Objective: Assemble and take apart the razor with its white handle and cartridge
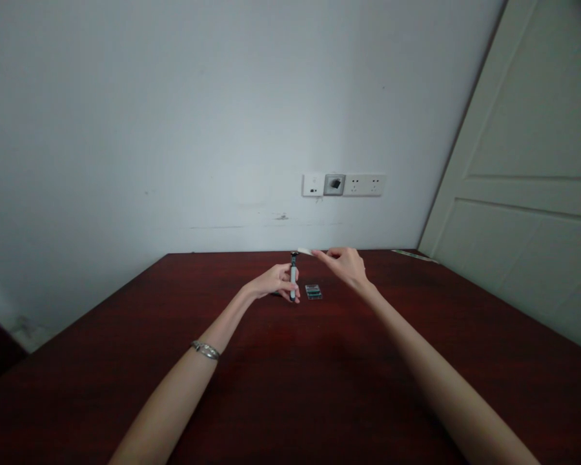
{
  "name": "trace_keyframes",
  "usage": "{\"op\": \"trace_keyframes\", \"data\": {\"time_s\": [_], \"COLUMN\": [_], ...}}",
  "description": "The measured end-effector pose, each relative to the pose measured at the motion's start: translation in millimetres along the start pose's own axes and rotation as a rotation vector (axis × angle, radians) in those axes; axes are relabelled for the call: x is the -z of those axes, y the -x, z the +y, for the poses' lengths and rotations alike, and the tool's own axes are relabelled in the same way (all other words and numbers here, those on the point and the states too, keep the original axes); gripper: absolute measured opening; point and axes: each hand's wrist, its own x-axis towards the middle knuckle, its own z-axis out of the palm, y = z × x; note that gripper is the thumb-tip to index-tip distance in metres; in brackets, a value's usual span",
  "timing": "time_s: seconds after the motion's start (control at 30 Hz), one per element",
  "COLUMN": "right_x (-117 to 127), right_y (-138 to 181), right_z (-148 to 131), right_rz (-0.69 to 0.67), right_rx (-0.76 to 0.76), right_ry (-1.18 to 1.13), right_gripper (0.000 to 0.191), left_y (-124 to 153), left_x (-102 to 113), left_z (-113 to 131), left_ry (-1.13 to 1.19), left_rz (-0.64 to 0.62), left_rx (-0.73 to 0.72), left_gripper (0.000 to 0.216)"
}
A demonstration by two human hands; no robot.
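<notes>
My left hand (274, 282) grips a slim white and dark razor handle (293, 274) and holds it upright above the dark red table (290, 374). My right hand (347, 266) pinches a small pale flat piece (305, 252) between thumb and fingertip, just right of the handle's dark top end. A small clear green-tinted cartridge case (313, 291) lies flat on the table between the two hands. A silver bracelet (206, 350) sits on my left wrist.
A white wall stands behind the table with a row of power sockets (343, 185). A pale door (527, 194) leans in at the right. A thin light strip (414, 256) lies at the table's far right edge.
</notes>
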Motion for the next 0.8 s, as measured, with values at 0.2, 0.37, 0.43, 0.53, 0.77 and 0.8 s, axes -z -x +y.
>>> {"op": "trace_keyframes", "data": {"time_s": [0.2, 0.37, 0.43, 0.53, 0.77, 0.8], "right_x": [5, -3, -5, -8, -21, -23], "right_y": [-1, 6, 5, 0, -8, -6], "right_z": [3, -14, -6, 16, 20, 13], "right_rz": [0.047, 0.023, 0.018, 0.011, -0.18, -0.241], "right_rx": [-0.017, 0.058, 0.029, -0.045, -0.1, -0.133], "right_ry": [-0.055, -0.081, -0.073, -0.057, -0.53, -0.656], "right_gripper": [0.061, 0.062, 0.062, 0.059, 0.047, 0.041], "left_y": [0, -2, -1, 0, -1, -2], "left_x": [3, -3, -3, -1, 6, 7], "left_z": [2, -2, 0, 2, -6, -7], "left_ry": [-0.015, -0.048, -0.061, -0.072, -0.061, -0.059], "left_rz": [0.058, -0.003, -0.011, 0.013, 0.066, 0.079], "left_rx": [-0.006, 0.009, -0.005, -0.011, 0.013, 0.018], "left_gripper": [0.033, 0.033, 0.032, 0.031, 0.03, 0.03]}}
